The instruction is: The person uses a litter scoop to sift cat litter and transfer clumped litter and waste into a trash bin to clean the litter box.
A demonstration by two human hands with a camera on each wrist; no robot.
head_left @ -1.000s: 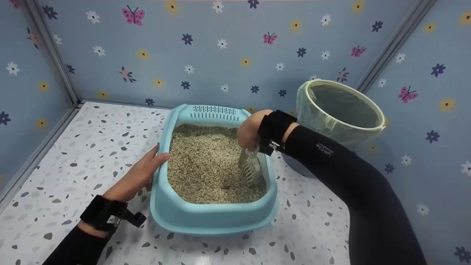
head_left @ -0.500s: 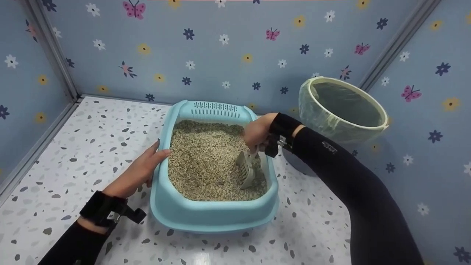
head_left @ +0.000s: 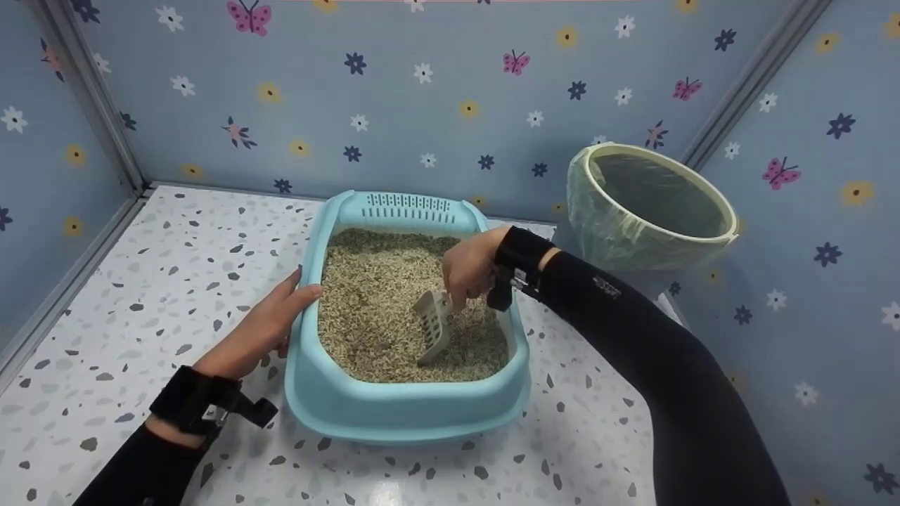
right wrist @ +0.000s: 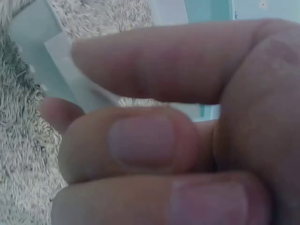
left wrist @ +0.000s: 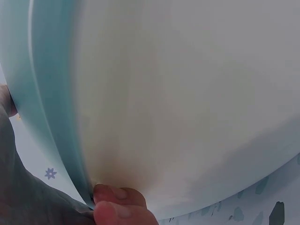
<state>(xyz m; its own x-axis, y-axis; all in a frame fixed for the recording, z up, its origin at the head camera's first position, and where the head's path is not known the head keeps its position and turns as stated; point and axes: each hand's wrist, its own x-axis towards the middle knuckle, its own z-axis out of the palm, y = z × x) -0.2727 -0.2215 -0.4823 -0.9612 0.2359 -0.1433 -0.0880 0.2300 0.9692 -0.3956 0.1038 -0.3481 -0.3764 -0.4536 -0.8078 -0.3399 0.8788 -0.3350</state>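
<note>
A light blue litter box (head_left: 408, 414) with a slotted back rim stands on the speckled tabletop, filled with tan pellet litter (head_left: 373, 281). My left hand (head_left: 264, 323) grips its left rim, thumb on top. In the left wrist view, fingertips (left wrist: 124, 211) curl beneath the rim against the pale outer wall. Over the right half of the box, my right hand (head_left: 472, 267) holds a pale slotted litter scoop (head_left: 436, 327) by its handle. The tilted scoop has its lower edge in the litter. Curled fingers (right wrist: 136, 140) hide most of the handle in the right wrist view.
Behind my right forearm stands a trash bin (head_left: 633, 242) lined with a thin translucent bag, its cream rim tilted toward me. Flower-patterned wall panels (head_left: 422, 112) enclose the table (head_left: 176, 281) at the back and both sides.
My right hand has drawn the scoop leftward through the litter, from near the right wall toward the middle. My left hand keeps its hold on the rim.
</note>
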